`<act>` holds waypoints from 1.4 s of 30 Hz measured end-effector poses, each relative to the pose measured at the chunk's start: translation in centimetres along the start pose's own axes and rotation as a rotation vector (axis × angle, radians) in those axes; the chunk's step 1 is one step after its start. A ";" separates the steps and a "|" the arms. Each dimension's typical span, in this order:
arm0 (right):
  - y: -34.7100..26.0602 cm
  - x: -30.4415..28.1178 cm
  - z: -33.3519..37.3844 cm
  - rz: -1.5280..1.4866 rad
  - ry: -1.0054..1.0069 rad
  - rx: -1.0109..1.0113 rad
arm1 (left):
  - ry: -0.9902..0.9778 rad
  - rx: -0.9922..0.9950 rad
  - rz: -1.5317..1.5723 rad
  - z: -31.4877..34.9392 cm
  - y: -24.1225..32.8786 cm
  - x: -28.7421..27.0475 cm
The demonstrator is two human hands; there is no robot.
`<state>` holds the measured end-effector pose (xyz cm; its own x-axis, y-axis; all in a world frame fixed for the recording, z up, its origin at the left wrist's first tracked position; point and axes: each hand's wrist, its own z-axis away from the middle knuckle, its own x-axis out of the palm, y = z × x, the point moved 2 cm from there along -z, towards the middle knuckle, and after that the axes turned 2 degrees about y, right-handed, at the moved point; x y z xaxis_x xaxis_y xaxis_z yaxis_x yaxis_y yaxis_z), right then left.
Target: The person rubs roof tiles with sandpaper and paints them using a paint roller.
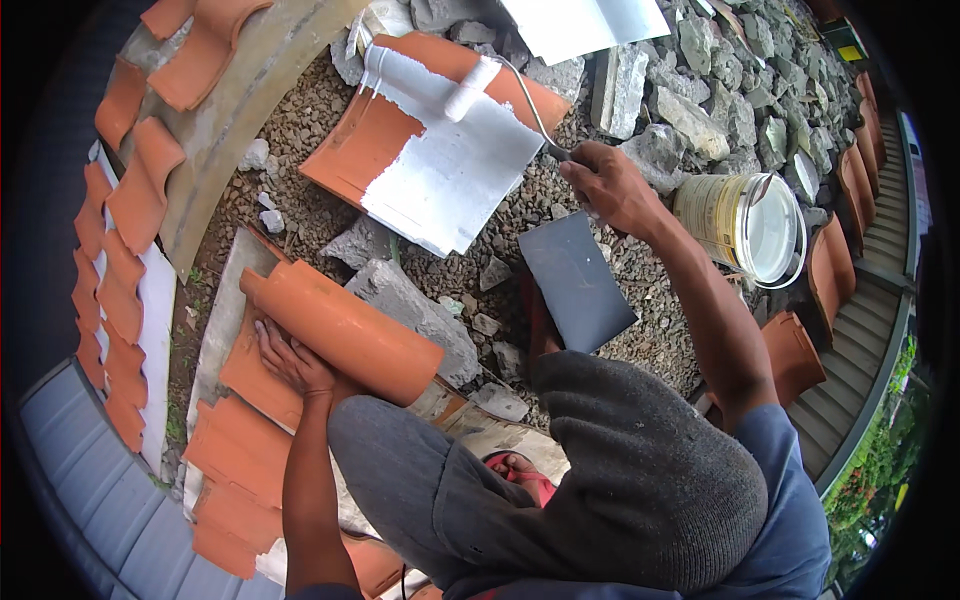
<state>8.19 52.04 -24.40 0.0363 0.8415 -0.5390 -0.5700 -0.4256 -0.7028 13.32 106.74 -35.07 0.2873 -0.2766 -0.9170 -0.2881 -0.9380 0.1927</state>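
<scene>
My right hand (615, 186) is closed around the handle of a paint roller (472, 90). The roller's white sleeve lies on an orange roof tile (362, 150) set on gravel. White paint (452, 185) covers much of that tile's middle and right side; orange shows at its left and along the far edge. My left hand (296, 362) lies with fingers stretched out on orange roof tiles (255, 365), beside a rounded ridge tile (345, 332). A paint bucket (710, 215) lies tipped to the right of my right hand, its white inside showing.
A dark flat sheet (578, 280) lies on the gravel before my knees. Broken concrete chunks (690, 120) pile up at the far right. A white sheet (590, 25) is at the far edge. More orange tiles (140, 190) line the left, above blue-grey metal roofing (110, 480).
</scene>
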 end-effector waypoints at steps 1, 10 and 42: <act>-0.7 0.8 -2.2 0.036 0.026 -0.095 | -0.006 -0.012 0.001 0.1 -0.1 -0.1; -10.4 4.2 -16.3 -0.084 -0.094 -0.022 | -0.038 -0.034 -0.014 -0.1 0.6 -0.2; -2.5 -6.1 -5.8 0.096 -0.205 -0.008 | -0.072 -0.008 0.045 0.1 0.1 -0.1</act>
<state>14.14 46.11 -22.02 -0.1857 0.8466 -0.4988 -0.5563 -0.5090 -0.6568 13.20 106.72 -34.97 0.2077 -0.3028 -0.9301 -0.2915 -0.9268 0.2367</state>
